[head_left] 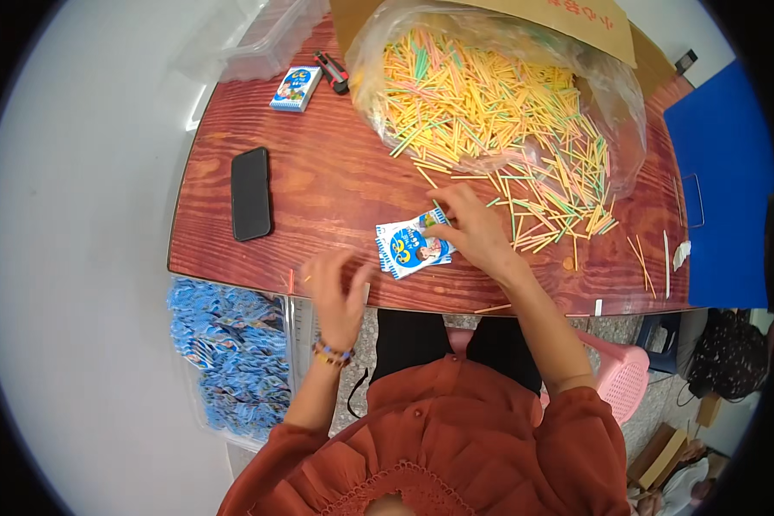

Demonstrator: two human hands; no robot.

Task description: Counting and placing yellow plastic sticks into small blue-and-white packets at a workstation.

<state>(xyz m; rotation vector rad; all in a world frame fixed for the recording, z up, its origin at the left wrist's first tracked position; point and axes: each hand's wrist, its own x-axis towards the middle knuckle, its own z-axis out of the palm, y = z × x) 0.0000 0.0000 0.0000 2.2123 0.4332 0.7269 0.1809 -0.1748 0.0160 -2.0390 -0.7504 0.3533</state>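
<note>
Near the table's front edge, a few small blue-and-white packets (408, 248) lie overlapped in a loose stack. My right hand (482, 241) grips them at their right end, thumb on the top packet and fingers curled beyond the far side. To their left, my left hand (335, 288) hangs over the table edge, slightly blurred. Its fingers are apart, with nothing visible between them. Just beyond my right hand, thin yellow, pink and green sticks (490, 103) spill from a clear plastic bag (632, 146) onto the wood.
A black phone (251, 193) lies at the left on the red-brown table (318, 189). Farther back are a small blue-and-white box (296, 89), a red-and-black cutter (333, 72) and a clear tub (271, 43). A bin of blue packets (232, 361) stands below the left edge.
</note>
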